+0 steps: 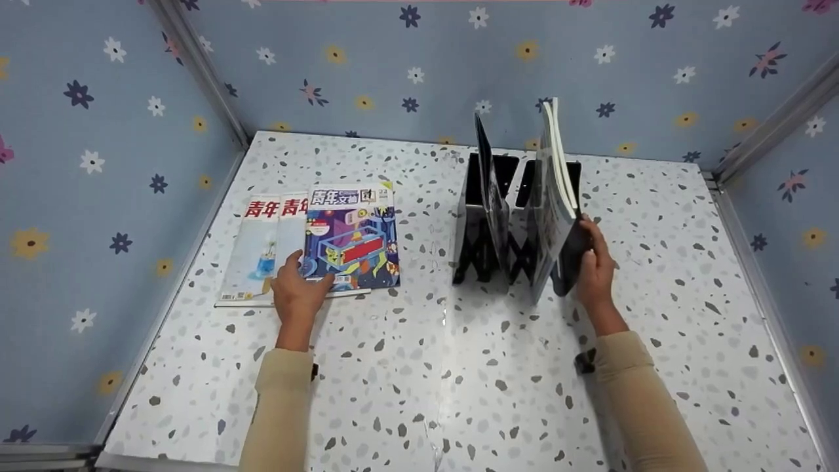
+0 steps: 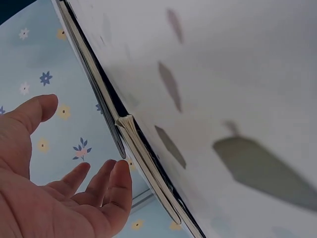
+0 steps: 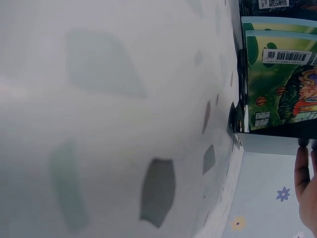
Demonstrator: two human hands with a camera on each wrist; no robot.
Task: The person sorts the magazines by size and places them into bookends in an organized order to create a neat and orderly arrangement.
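Two tan sleeves (image 1: 278, 413) lie nearest the camera, reaching in over the speckled surface (image 1: 406, 380). The left hand (image 1: 300, 295) is at the lower edge of the flat magazines, thumb spread well away from loosely bent fingers, gripping nothing; whether a fingertip touches paper I cannot tell. The right hand (image 1: 596, 269) is at the outer side of the black rack (image 1: 508, 172), fingers fairly straight and seeming to rest on its panel rather than wrap it.

The flat magazines should be light and floppy, with glossy covers likely to slide over one another and corners that crease easily. The best hold is probably a thumb on top and fingers under the lower edge, taking the pages together so they do not fan. The rack looks stiff, but may shift if pushed.

The dark magazine (image 1: 354, 242) lies on top, overlapping two pale magazines (image 1: 255, 255) with red titles, left of the rack. Its cover is purple and blue, with a bright cart drawing. Inside the rack, upright magazines (image 1: 550, 229) lean at the right; their green back covers show a barcode and a cartoon figure.
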